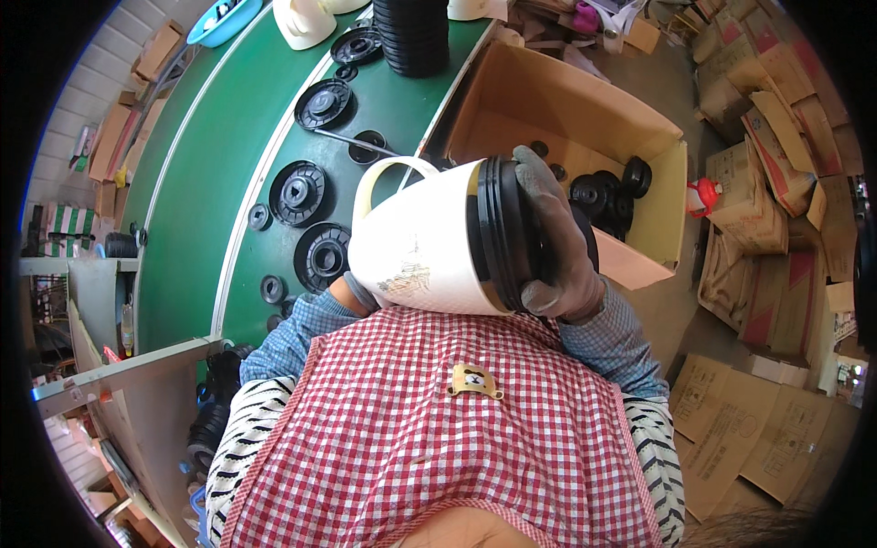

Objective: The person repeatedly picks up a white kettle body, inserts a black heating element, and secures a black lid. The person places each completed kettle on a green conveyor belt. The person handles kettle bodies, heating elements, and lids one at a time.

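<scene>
A large white plastic jug-shaped housing (418, 240) lies sideways before my chest, with its handle (373, 181) toward the bench and a faint printed drawing on its side. My left hand (363, 291) supports it from beneath at the left end; most of that hand is hidden behind the housing. My right hand (562, 240), in a grey glove, grips a black ringed plastic part (507, 236) at the housing's wide right end. The fingers spread over the top and the thumb is below. Whether the black part is fully seated cannot be seen.
Black round plastic parts (299, 193) and a metal rod (349, 142) lie on the green bench (185, 178). A stack of black rings (414, 34) stands farther back. An open cardboard box (548, 82) holding black parts is at right, near piled cartons (747, 198).
</scene>
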Tool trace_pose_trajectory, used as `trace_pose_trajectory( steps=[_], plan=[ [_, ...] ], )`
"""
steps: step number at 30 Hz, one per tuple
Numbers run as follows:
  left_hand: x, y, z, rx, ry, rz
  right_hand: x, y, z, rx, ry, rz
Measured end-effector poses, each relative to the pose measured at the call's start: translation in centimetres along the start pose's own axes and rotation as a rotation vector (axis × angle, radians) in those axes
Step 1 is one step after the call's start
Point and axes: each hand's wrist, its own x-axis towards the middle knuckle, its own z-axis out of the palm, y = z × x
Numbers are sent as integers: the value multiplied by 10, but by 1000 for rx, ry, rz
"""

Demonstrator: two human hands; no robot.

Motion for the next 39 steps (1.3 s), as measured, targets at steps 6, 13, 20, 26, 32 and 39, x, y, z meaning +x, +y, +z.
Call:
trace_pose_trajectory(
  steps=[6,13,20,26,32,39],
  plan=[
    [-1,-5,0,-38,1,-23,0,-12,-10,-166,-104,15],
    [-3,-6,-1,-55,2,-37,-3,-11,-16,-278,-140,-35],
    [-3,-6,0,-71,-2,-50,-14,-10,-16,-280,-136,-58],
    [-3,-8,-2,-81,15,-35,-15,-20,-21,-318,-188,-61],
    [-3,2,7,200,1,195,-21,-10,-13,-187,-72,16],
    [-14,47,-18,806,-20,426,-12,-17,6,502,148,802]
  ],
)
